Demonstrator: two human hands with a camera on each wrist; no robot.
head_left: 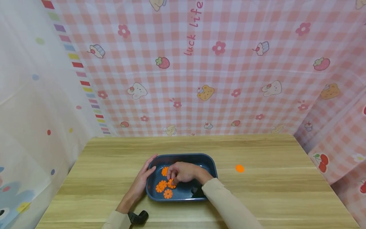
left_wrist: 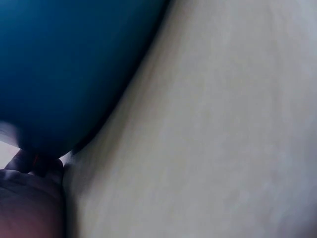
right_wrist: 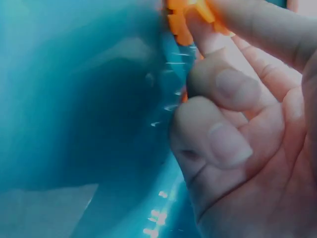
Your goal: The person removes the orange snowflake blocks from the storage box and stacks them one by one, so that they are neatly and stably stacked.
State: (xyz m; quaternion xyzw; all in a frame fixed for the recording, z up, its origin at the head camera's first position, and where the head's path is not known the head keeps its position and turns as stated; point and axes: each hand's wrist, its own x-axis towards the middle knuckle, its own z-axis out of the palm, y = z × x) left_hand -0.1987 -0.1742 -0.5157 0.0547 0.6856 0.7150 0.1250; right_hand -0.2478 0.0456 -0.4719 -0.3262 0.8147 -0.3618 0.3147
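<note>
A dark blue rectangular basin [head_left: 183, 200] sits on the table, with several orange notched plastic discs [head_left: 167, 193] lying in its left part. My left hand [head_left: 140, 183] holds the basin's left end, thumb over the rim and fingers along the outer wall; the left wrist view shows the basin's side [left_wrist: 74, 64] close up. Reaching into the basin, my right hand [head_left: 183, 171] pinches one orange notched disc [right_wrist: 179, 25] between thumb and index finger. Its other fingers are curled in toward the palm. The hand partly covers the disc in the head view.
To the right of the basin, an orange round piece [head_left: 240, 168] lies on the wooden table [head_left: 271, 190]. A black wrist device [head_left: 138, 218] is on the left forearm. A pink checked cloth [head_left: 211, 70] hangs behind the table.
</note>
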